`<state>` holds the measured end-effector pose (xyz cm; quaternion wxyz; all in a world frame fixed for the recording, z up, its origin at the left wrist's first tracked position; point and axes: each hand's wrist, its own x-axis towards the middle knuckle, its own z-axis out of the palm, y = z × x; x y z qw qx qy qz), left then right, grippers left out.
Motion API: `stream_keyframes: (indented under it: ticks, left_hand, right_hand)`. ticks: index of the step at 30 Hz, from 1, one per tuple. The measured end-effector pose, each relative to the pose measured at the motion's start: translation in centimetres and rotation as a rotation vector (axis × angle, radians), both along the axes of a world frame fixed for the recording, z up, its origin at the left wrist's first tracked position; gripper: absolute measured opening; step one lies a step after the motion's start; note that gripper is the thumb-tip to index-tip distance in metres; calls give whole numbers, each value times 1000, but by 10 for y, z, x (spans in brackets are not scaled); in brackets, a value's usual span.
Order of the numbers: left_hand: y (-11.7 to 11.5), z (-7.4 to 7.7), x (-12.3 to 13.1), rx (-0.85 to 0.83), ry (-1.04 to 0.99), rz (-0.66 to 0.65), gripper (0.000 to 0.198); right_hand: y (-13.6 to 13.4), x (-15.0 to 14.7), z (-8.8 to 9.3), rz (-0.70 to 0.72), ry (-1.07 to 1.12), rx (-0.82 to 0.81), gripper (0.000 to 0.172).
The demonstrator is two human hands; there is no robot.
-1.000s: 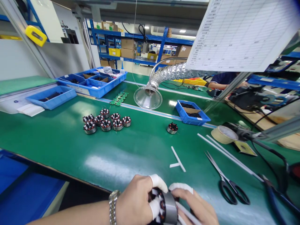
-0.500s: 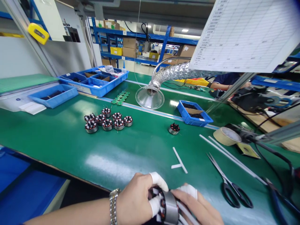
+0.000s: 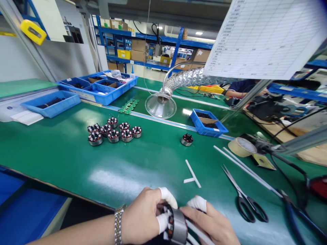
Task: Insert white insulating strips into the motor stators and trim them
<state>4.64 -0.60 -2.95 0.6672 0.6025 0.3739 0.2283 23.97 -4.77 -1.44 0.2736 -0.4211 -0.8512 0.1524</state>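
My left hand (image 3: 146, 212), with white finger cots on thumb and forefinger, is closed round a motor stator (image 3: 177, 226) at the bottom of the head view. The stator is a metal ring with copper windings and black and white parts, tilted on its side. White tubing (image 3: 198, 233) comes from its right side and runs under my right hand (image 3: 212, 217). That hand is closed over the tubing, a fingertip touching the ring; its thumb is hidden. Ahead lie two short white tube pieces (image 3: 193, 173). Scissors (image 3: 241, 195) rest to the right.
Several stators (image 3: 113, 135) stand grouped at left, one stator (image 3: 187, 139) alone. Blue bins (image 3: 52, 103) and a small blue box (image 3: 208, 127) sit behind. A fume hood nozzle (image 3: 160, 106) hangs mid-table. Tape (image 3: 242, 147), long white tubes (image 3: 245, 168) and pliers (image 3: 293, 211) lie right.
The view has shifted slightly, so the table's things sit a little further left. Both hands keep their hold, with only a small shift of the stator.
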Motion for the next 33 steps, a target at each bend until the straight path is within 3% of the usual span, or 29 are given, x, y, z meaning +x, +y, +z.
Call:
stream_keyframes:
  ticks: [3, 7, 10, 12, 15, 19, 23, 29, 33]
  left_hand:
    - [7, -3, -4, -213, -115, 80, 21]
    - [21, 0, -16, -394, -317, 281, 25]
    - [27, 2, -24, -461, -401, 380, 31]
    - [27, 3, -26, -480, -390, 423, 33]
    - [25, 2, -25, -500, -336, 424, 32]
    - [24, 0, -18, -518, -332, 378, 31]
    - [23, 0, -10, -530, -356, 340, 32]
    - [18, 6, -7, -549, -421, 167, 26]
    - [15, 10, -10, -554, -453, 108, 29]
  right_hand:
    - [24, 16, 5, 26, -117, -25, 29]
    - [72, 56, -14, -118, -286, 113, 44]
    - [99, 73, -32, -118, -318, 121, 37]
    - [103, 76, -33, -121, -310, 138, 27]
    - [88, 73, -20, -165, -246, 182, 23]
    - [44, 54, 2, -247, -120, 205, 22]
    - [15, 25, 7, -251, 87, 229, 19]
    - [13, 5, 4, -212, 191, 204, 23]
    - [13, 1, 0, -196, 212, 94, 21]
